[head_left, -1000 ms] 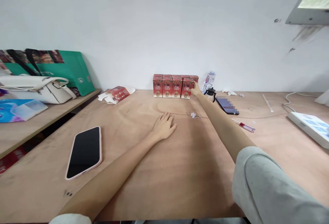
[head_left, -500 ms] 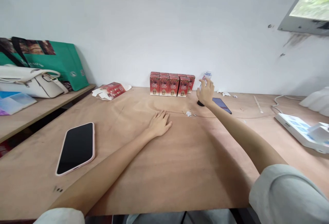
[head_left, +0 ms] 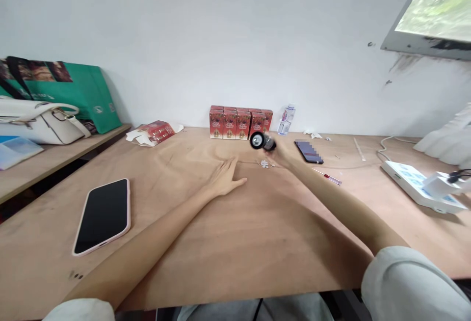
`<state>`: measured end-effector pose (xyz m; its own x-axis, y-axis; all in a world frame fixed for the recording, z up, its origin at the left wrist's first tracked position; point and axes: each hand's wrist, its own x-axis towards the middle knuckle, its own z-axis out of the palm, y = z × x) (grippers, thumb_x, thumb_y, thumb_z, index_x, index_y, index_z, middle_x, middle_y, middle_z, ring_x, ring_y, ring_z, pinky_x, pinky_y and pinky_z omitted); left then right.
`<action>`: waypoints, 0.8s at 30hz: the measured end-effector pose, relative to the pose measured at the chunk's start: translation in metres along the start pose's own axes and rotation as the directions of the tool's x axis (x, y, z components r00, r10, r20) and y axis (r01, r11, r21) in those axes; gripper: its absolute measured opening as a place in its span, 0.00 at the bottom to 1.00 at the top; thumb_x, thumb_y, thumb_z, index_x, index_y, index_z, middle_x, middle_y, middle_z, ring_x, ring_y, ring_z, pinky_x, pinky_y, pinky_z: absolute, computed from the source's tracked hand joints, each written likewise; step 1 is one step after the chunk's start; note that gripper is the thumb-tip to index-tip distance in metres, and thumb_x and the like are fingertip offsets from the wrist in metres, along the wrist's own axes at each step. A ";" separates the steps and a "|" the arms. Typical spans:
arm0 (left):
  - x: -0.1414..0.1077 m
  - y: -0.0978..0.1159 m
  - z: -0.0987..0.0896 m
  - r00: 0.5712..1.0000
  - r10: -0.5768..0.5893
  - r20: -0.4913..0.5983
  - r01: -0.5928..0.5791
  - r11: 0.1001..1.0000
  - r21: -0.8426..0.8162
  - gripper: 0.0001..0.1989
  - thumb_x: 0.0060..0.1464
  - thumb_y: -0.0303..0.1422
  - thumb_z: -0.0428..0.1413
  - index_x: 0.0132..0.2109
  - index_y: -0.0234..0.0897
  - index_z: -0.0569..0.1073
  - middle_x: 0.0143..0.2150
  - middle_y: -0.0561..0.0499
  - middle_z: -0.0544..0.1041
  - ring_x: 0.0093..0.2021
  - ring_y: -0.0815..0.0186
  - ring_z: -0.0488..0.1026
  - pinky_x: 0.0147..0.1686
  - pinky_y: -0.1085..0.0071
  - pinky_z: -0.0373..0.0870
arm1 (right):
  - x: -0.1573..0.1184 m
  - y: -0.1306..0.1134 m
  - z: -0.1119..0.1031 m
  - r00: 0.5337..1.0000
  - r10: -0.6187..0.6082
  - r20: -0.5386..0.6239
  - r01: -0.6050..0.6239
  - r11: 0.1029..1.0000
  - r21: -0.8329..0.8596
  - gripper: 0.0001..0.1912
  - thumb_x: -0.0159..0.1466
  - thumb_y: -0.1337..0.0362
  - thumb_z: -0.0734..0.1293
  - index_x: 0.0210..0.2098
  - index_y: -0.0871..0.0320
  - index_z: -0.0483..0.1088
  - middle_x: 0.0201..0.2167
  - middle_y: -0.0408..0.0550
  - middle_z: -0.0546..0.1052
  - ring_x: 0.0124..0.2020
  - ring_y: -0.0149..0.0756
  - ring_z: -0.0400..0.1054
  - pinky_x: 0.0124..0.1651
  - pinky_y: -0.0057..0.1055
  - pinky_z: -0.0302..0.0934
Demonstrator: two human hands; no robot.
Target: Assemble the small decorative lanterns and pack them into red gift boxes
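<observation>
My right hand [head_left: 281, 155] is closed round a small black flashlight [head_left: 263, 141], held above the table with its round lens end tilted toward the left. Some of its fingers are hidden behind the flashlight and smeared by motion. Flat on the wooden table [head_left: 206, 242] lies my left hand [head_left: 222, 179], its thumb spread and nothing in it. Between the hands is a small heap of white bits [head_left: 265, 164]. Red printed boxes [head_left: 230, 124] stand in a close group against the wall, just beyond the flashlight.
A clear bottle [head_left: 286, 120] leans by the wall, near a dark phone [head_left: 308, 151] and a red-and-clear pen-like screwdriver [head_left: 331, 178]. On the right sits a white power strip [head_left: 415, 183]. To the left are a large phone [head_left: 103, 217], a torn red carton [head_left: 156, 132] and a white handbag [head_left: 47, 120].
My right hand has lifted the flashlight from beside the bottle and brought it left and nearer, uncovering the bottle. My left hand stays almost where it was. The view has shifted slightly.
</observation>
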<state>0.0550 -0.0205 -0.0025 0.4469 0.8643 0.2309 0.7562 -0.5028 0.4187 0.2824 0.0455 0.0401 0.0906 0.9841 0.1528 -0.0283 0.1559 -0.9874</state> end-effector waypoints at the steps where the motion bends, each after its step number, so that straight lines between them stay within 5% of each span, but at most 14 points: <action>1: 0.000 -0.001 0.002 0.998 0.027 -0.061 -0.030 0.998 -0.057 0.42 0.54 0.50 0.53 0.68 0.31 0.51 0.70 0.34 0.54 0.69 0.47 0.52 0.66 0.50 0.50 | -0.012 0.008 0.016 0.998 0.030 0.062 -0.031 0.999 0.026 0.10 0.62 0.57 0.60 0.34 0.56 0.68 0.27 0.47 0.74 0.28 0.37 0.69 0.27 0.31 0.65; 6: 0.001 -0.009 0.014 0.926 0.083 -0.367 -0.217 0.915 -0.340 0.33 0.50 0.45 0.59 0.59 0.34 0.62 0.59 0.37 0.69 0.64 0.49 0.63 0.62 0.50 0.61 | -0.062 0.048 0.088 0.965 0.053 0.257 -0.096 0.982 0.160 0.13 0.62 0.53 0.61 0.31 0.55 0.68 0.25 0.45 0.75 0.28 0.35 0.70 0.31 0.32 0.68; 10: 0.003 -0.009 0.015 0.847 0.058 -0.528 -0.300 0.873 -0.385 0.31 0.45 0.38 0.62 0.55 0.36 0.63 0.50 0.41 0.74 0.53 0.52 0.73 0.53 0.52 0.71 | -0.074 0.061 0.103 0.980 -0.001 0.200 -0.037 0.982 0.187 0.10 0.60 0.54 0.64 0.32 0.55 0.68 0.29 0.45 0.76 0.35 0.37 0.71 0.41 0.35 0.68; 15: 0.004 -0.007 0.008 0.749 0.045 -0.662 -0.330 0.890 -0.314 0.33 0.43 0.34 0.65 0.55 0.39 0.60 0.52 0.43 0.71 0.54 0.55 0.71 0.54 0.54 0.69 | -0.073 0.060 0.059 0.966 -0.251 0.069 0.257 0.961 -0.105 0.09 0.59 0.66 0.62 0.39 0.55 0.68 0.39 0.48 0.76 0.43 0.37 0.70 0.52 0.40 0.64; 18: 0.006 -0.010 0.010 0.749 0.023 -0.662 -0.308 0.897 -0.317 0.33 0.40 0.35 0.67 0.52 0.39 0.61 0.47 0.46 0.71 0.50 0.57 0.72 0.52 0.57 0.70 | -0.066 0.055 0.014 0.888 -0.451 0.089 0.437 0.771 -0.463 0.12 0.59 0.69 0.60 0.41 0.56 0.70 0.43 0.52 0.74 0.48 0.41 0.68 0.55 0.42 0.62; 21: 0.008 -0.012 0.015 0.777 -0.043 -0.628 -0.268 0.880 -0.392 0.33 0.37 0.35 0.67 0.49 0.40 0.59 0.43 0.50 0.69 0.45 0.60 0.73 0.48 0.61 0.71 | -0.053 0.052 -0.025 0.895 -0.435 0.094 0.360 0.584 -0.728 0.11 0.61 0.65 0.63 0.42 0.58 0.72 0.44 0.55 0.74 0.49 0.46 0.68 0.55 0.45 0.61; 24: 0.009 -0.011 0.015 0.799 -0.090 -0.594 -0.237 0.862 -0.449 0.33 0.36 0.34 0.67 0.47 0.41 0.57 0.42 0.52 0.67 0.44 0.61 0.72 0.48 0.62 0.70 | -0.044 0.049 -0.042 0.932 -0.335 0.139 0.288 0.451 -0.845 0.10 0.60 0.60 0.67 0.39 0.58 0.75 0.43 0.55 0.76 0.48 0.46 0.68 0.55 0.45 0.60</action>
<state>0.0579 -0.0070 -0.0187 0.0050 0.7433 0.6689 0.3313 -0.6324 0.7003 0.3191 0.0066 -0.0170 -0.0440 0.8765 0.4794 0.8542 0.2818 -0.4368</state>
